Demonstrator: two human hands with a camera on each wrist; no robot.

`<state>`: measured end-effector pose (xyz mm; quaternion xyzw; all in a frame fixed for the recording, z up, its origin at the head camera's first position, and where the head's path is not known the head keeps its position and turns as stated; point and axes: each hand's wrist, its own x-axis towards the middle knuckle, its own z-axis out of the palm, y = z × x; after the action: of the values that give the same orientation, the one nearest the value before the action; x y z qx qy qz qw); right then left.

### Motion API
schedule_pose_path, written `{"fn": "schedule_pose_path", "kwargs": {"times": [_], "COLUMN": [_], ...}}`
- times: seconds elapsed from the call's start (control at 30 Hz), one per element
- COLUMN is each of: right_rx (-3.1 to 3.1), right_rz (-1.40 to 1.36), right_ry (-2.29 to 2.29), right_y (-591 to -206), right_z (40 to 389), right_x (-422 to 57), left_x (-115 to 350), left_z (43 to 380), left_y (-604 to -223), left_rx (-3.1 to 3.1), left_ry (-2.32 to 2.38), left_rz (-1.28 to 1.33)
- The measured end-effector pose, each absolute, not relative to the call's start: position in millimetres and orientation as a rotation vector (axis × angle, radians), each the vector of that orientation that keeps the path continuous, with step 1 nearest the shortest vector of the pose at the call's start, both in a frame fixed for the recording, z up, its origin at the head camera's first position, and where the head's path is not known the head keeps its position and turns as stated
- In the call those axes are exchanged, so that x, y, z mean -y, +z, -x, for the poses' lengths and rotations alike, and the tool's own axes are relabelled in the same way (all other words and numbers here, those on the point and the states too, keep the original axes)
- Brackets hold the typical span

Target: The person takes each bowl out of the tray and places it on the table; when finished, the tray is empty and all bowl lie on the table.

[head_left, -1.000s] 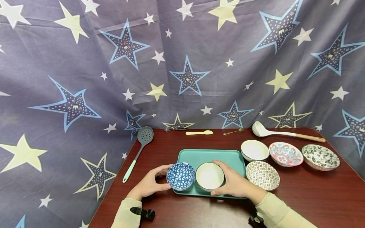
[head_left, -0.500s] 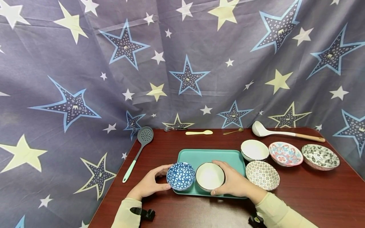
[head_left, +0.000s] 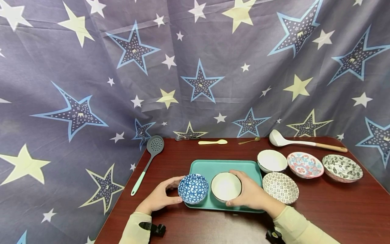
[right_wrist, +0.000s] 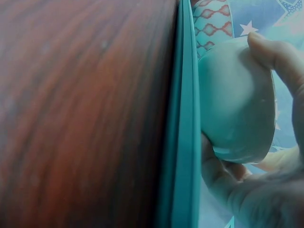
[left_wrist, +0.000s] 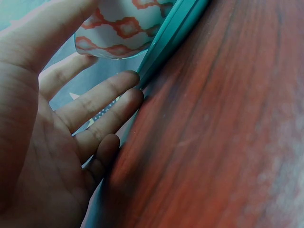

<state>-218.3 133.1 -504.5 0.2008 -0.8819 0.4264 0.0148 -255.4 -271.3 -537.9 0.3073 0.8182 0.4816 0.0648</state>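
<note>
A small blue-and-white patterned bowl (head_left: pixel 193 188) stands at the left end of a teal tray (head_left: pixel 225 165). My left hand (head_left: pixel 159 197) holds it from the left, thumb in front and forefinger behind; the other fingers spread loosely beside the tray in the left wrist view. That view shows red chain-like marks on the bowl's outside (left_wrist: pixel 124 29). To its right, my right hand (head_left: pixel 250 194) grips a cream bowl (head_left: pixel 226 186) with a dark rim. Its plain pale outside (right_wrist: pixel 237 99) lies between thumb and fingers in the right wrist view.
Right of the tray stand a white bowl (head_left: pixel 272 160), a checked bowl (head_left: pixel 280 188), a red-and-blue bowl (head_left: pixel 305 164) and a leaf-patterned bowl (head_left: pixel 342 168). A ladle (head_left: pixel 297 142), a yellow spoon (head_left: pixel 213 142) and a thin spoon (head_left: pixel 249 140) lie behind. A skimmer (head_left: pixel 152 152) lies left.
My right hand has shifted the cream bowl slightly right and back, widening the gap to the blue-and-white bowl. My left hand and its bowl have stayed put.
</note>
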Motion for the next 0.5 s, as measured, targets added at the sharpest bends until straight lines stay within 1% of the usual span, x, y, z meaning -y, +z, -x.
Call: {"fn": "schedule_pose_path", "kwargs": {"times": [0.5], "right_rx": [2.684], "right_rz": [-0.596], "right_ry": [1.333], "right_y": [-488.8], "right_z": [221.1], "right_x": [-144.0], "left_x": [270.7], "left_z": [255.2], "left_y": [-537.1], "left_rx": [-2.462], "left_ry": [1.447], "left_rz": [-0.91]}}
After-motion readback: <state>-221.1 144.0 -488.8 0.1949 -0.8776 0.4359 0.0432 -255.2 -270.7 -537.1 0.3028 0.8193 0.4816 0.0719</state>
